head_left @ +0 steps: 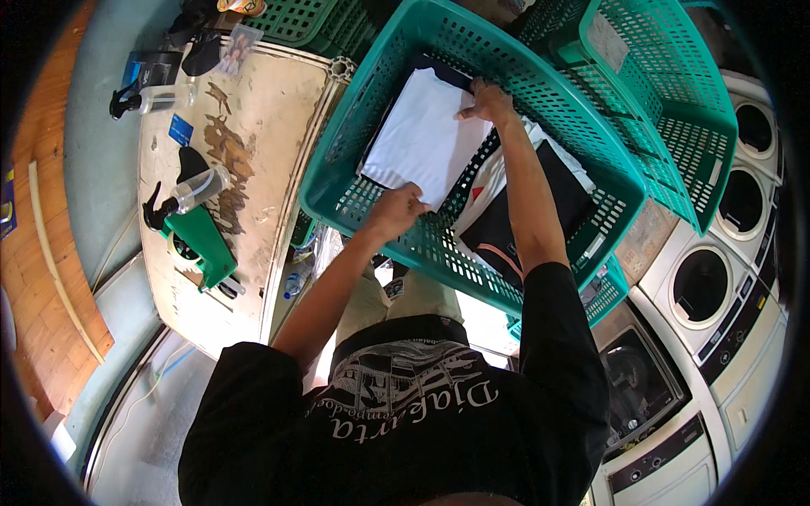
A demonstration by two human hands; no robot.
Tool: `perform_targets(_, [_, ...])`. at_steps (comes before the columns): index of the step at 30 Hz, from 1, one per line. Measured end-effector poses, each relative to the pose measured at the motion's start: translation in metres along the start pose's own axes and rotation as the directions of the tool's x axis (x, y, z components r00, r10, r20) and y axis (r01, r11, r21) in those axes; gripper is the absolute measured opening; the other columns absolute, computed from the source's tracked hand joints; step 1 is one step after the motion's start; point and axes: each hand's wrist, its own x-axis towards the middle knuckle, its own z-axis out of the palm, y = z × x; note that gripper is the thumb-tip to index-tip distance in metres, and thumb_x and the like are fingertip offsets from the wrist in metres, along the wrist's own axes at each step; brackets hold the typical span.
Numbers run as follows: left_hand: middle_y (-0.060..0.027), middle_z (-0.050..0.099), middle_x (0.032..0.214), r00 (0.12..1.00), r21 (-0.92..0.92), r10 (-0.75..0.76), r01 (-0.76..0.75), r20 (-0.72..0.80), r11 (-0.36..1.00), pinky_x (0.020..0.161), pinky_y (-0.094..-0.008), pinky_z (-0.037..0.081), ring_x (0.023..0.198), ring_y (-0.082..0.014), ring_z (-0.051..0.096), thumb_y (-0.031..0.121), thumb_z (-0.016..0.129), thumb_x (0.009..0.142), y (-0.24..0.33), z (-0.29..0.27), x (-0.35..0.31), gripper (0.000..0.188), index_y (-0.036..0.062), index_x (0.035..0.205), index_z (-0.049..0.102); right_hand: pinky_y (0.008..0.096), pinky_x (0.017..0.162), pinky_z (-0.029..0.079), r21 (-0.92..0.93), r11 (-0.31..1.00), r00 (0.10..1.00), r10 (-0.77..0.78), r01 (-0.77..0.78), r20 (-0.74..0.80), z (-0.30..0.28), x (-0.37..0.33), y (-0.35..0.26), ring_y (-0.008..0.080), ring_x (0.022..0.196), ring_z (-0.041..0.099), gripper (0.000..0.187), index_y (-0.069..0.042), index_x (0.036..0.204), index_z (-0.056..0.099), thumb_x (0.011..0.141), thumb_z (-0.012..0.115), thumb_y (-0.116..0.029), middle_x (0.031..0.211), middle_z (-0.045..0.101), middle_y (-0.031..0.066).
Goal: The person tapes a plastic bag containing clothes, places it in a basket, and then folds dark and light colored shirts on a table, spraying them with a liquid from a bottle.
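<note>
A folded white garment [426, 131] lies on dark folded cloth in the left part of a green plastic laundry basket [337, 135]. My left hand [396, 212] grips its near edge, with the fingers bent on the cloth. At its far right corner is my right hand [489, 103], thumb on top of the white fabric and fingers closed around the edge. To the right, partly under my right forearm, a folded black garment [553, 190] rests over white cloth in the same basket.
More green baskets [666, 59] stand to the right and behind. Left is a worn table [278, 110] with spray bottles [201, 187] and a green tape dispenser [202, 244]. Front-loading machines [702, 287] line the right side. A plastic bottle [294, 284] is below the table.
</note>
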Motion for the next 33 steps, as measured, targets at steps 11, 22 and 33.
perform_targets(11, [-0.0209,0.063,0.107,0.927,0.22,0.246,-0.187,-0.284,0.958,0.087,-0.0404,0.049,0.1,-0.035,0.061,0.019,0.077,0.078,-0.021,-0.086,0.116,0.045,-0.0013,0.113,0.057,0.0417,0.101,0.044,0.051,0.987,0.986,-0.15,0.154,-0.072,0.021,-0.01,0.002,0.038,0.122,0.051,0.093,0.0,0.132,0.049,0.059,0.085,-0.045,0.129,0.056,0.0228])
perform_targets(22, [-0.0183,0.035,0.144,0.83,0.457,0.5,-0.355,-0.248,0.816,0.111,-0.0388,0.033,0.134,-0.0362,0.035,0.0,0.087,0.054,0.014,-0.092,0.185,0.109,0.0101,0.145,0.028,0.0435,0.088,0.051,0.084,0.927,0.872,-0.31,0.366,-0.379,0.054,-0.044,-0.002,0.0348,0.101,0.062,0.053,-0.009,0.114,0.053,0.069,0.078,-0.019,0.106,0.066,0.0164])
perform_targets(33, [-0.0128,0.068,0.106,0.936,0.12,0.351,-0.348,-0.005,0.93,0.087,-0.0345,0.049,0.101,-0.0233,0.064,0.001,0.077,0.062,-0.002,-0.109,0.111,0.044,0.003,0.104,0.065,0.0423,0.081,0.05,0.121,0.896,0.848,-0.349,0.426,-0.399,0.034,-0.161,-0.051,0.0296,0.093,0.063,0.037,-0.011,0.104,0.057,0.069,0.07,-0.007,0.1,0.066,0.0108])
